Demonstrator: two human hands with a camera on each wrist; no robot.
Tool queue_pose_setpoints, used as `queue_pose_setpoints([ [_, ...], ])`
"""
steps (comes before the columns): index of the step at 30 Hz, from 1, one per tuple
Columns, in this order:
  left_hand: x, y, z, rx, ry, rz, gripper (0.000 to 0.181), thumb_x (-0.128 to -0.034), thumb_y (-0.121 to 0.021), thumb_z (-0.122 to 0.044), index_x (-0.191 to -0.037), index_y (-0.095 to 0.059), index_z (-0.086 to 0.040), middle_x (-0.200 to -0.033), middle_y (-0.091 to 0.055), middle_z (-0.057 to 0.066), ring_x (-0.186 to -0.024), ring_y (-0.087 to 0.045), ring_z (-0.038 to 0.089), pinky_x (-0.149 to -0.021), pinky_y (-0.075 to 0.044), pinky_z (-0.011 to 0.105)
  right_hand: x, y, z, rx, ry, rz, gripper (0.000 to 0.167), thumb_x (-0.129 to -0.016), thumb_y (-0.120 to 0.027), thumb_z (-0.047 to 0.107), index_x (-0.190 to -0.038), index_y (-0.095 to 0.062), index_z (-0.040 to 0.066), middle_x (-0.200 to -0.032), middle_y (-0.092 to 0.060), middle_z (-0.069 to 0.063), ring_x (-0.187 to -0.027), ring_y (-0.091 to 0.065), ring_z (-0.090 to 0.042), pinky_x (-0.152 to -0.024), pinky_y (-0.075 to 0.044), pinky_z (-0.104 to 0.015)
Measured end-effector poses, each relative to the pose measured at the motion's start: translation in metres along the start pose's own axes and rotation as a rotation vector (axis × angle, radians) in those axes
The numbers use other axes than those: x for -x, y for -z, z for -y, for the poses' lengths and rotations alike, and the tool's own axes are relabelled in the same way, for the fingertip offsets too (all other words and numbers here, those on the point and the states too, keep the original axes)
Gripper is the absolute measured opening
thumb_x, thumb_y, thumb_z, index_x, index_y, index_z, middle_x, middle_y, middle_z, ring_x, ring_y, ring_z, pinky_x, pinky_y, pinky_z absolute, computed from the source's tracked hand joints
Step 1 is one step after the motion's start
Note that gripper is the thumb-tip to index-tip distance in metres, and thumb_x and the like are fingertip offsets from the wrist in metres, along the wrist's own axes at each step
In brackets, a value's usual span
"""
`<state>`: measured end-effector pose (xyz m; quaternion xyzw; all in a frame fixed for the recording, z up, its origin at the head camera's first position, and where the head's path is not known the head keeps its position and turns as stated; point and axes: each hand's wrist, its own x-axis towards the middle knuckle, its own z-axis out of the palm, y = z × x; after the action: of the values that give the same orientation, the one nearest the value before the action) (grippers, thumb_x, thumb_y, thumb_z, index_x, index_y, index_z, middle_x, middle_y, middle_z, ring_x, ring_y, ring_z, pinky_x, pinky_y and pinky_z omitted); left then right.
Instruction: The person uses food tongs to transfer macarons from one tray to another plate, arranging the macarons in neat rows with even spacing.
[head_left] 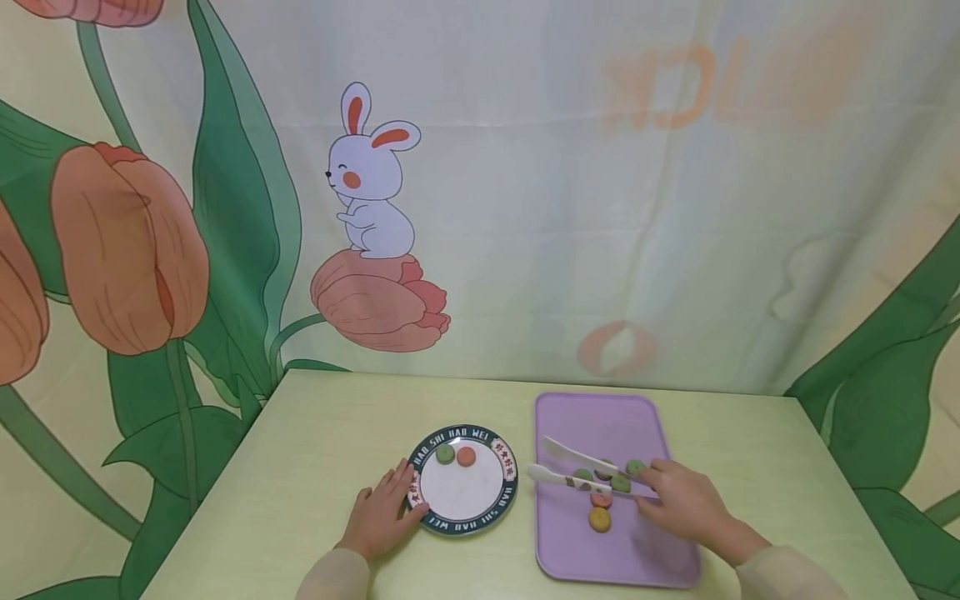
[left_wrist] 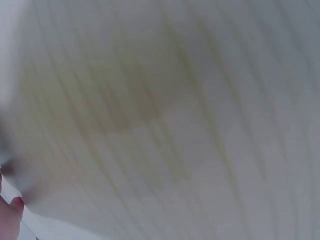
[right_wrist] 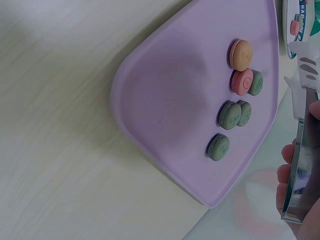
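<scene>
My right hand (head_left: 682, 498) grips a pair of tongs (head_left: 557, 476) above the purple tray (head_left: 622, 558); their pale tips stand apart, pointing left, with nothing between them. Beneath lie several macarons: a yellow one (head_left: 599, 520), a pink one (right_wrist: 242, 81) and several green ones (right_wrist: 218, 147). The right wrist view shows the tongs' metal body (right_wrist: 300, 180) between thumb and fingers. At the round plate (head_left: 459, 492), my left hand (head_left: 384, 512) rests against the left rim, fingers extended. That plate bears a green macaron (head_left: 446, 454) and a pink macaron (head_left: 466, 456).
A pale wood-grain table (head_left: 262, 500) carries the plate on the left and the tray on the right, a narrow gap between them. Behind the table hangs a printed curtain (head_left: 510, 208) with tulips and a rabbit. Pale, blurred cloth (left_wrist: 165, 110) covers most of the left wrist view.
</scene>
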<state>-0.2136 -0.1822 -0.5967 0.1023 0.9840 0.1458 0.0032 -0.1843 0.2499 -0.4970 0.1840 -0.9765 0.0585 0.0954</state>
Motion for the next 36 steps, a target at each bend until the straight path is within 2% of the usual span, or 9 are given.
queue_pose_setpoints([
  [8,0.000,0.001,0.000,0.001,-0.002,0.001,0.073,-0.0834,-0.040,-0.059,-0.139,-0.028,-0.014,-0.146,-0.024,0.003,-0.131,-0.029,0.028,-0.099,-0.026,0.057,0.005,-0.001,-0.010,0.016,-0.012,-0.006,0.026,-0.069,-0.064,0.027,-0.089,-0.067,0.011,-0.069,-0.049,0.009,-0.060,-0.043,-0.005,-0.046,-0.035,-0.020],
  [14,-0.001,-0.002,0.002,-0.002,0.001,-0.001,0.073,-0.0833,-0.038,-0.060,-0.140,-0.027,-0.014,-0.146,-0.024,0.002,-0.131,-0.029,0.027,-0.100,-0.025,0.056,0.008,0.000,-0.012,0.012,-0.025,0.001,0.025,-0.069,-0.064,0.028,-0.087,-0.066,0.010,-0.069,-0.049,0.009,-0.060,-0.042,-0.005,-0.046,-0.034,-0.020],
  [24,-0.001,-0.001,0.001,0.005,0.000,-0.009,0.073,-0.0833,-0.040,-0.059,-0.139,-0.028,-0.014,-0.146,-0.024,0.003,-0.131,-0.029,0.026,-0.100,-0.025,0.057,0.014,0.000,-0.017,0.016,-0.073,0.068,0.023,-0.070,-0.063,0.029,-0.085,-0.065,0.012,-0.068,-0.048,0.009,-0.059,-0.040,-0.004,-0.045,-0.032,-0.019],
  [36,-0.002,-0.001,0.000,0.015,0.010,0.000,0.073,-0.0837,-0.040,-0.058,-0.139,-0.027,-0.013,-0.147,-0.023,0.003,-0.132,-0.028,0.027,-0.100,-0.024,0.057,0.021,0.000,-0.021,0.019,-0.071,0.034,0.019,-0.069,-0.065,0.027,-0.079,-0.063,0.012,-0.065,-0.044,0.010,-0.056,-0.036,-0.004,-0.044,-0.029,-0.019],
])
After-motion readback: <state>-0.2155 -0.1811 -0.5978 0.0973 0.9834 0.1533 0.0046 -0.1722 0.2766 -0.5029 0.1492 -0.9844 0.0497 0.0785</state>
